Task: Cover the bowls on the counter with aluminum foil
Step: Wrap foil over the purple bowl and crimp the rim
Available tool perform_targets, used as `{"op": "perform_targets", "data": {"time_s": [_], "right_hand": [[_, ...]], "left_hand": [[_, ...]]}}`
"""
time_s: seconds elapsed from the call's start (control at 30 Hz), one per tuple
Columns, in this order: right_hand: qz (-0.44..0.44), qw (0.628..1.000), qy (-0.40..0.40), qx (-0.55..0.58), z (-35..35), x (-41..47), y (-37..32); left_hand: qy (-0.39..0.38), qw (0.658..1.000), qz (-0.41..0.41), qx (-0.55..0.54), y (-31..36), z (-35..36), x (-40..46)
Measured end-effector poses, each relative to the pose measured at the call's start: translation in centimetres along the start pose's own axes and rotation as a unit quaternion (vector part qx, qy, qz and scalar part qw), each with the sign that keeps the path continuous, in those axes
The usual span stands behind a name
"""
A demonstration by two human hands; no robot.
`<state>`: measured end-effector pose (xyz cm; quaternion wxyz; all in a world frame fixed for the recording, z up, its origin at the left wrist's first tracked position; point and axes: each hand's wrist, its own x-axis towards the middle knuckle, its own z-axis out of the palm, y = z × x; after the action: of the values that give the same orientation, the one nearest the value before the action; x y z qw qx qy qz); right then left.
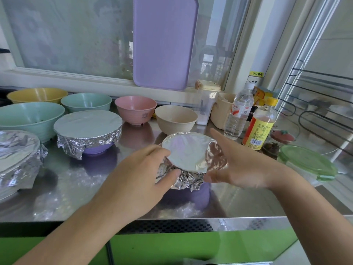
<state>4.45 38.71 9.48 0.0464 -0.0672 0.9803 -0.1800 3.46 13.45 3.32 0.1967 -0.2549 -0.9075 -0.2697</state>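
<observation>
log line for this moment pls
step: crimping foil | left hand presses foil on front bowl | right hand open beside it | pink bowl, beige bowl uncovered

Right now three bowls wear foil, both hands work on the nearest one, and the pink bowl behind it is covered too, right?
Not quite. The head view shows the pink bowl open, with no foil on it. The rest holds: three bowls wear foil, and the left hand and right hand are at the nearest foil-covered bowl.
</observation>
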Motion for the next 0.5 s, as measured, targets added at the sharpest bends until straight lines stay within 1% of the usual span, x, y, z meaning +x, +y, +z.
{"op": "perform_targets", "data": {"time_s": [0.07,0.13,0.2,0.27,0.37,0.5], "right_hand": [[-0.036,0.996,0.079,-0.023,1.1,-0.4,0.3],[-0.105,0.978,0.18,-0.02,2.7,-0.9,0.4],[-0.185,0.943,0.276,0.0,4.6,-1.0,0.4],[-0.239,0.909,0.343,0.011,6.3,-0.7,0.1],[-0.26,0.888,0.378,0.037,7.8,0.1,0.1],[-0.26,0.885,0.382,0.06,8.3,0.4,0.5]], "left_hand": [[0.0,1.0,0.017,-0.008,-0.4,0.4,0.4],[0.018,0.999,0.029,-0.012,-0.5,0.8,0.5],[0.042,0.998,0.034,-0.015,-0.6,1.3,0.7],[0.063,0.997,0.038,-0.026,-0.8,1.9,0.8],[0.083,0.995,0.047,-0.041,-0.9,2.3,1.0],[0.094,0.992,0.054,-0.056,-1.3,2.7,1.0]]}}
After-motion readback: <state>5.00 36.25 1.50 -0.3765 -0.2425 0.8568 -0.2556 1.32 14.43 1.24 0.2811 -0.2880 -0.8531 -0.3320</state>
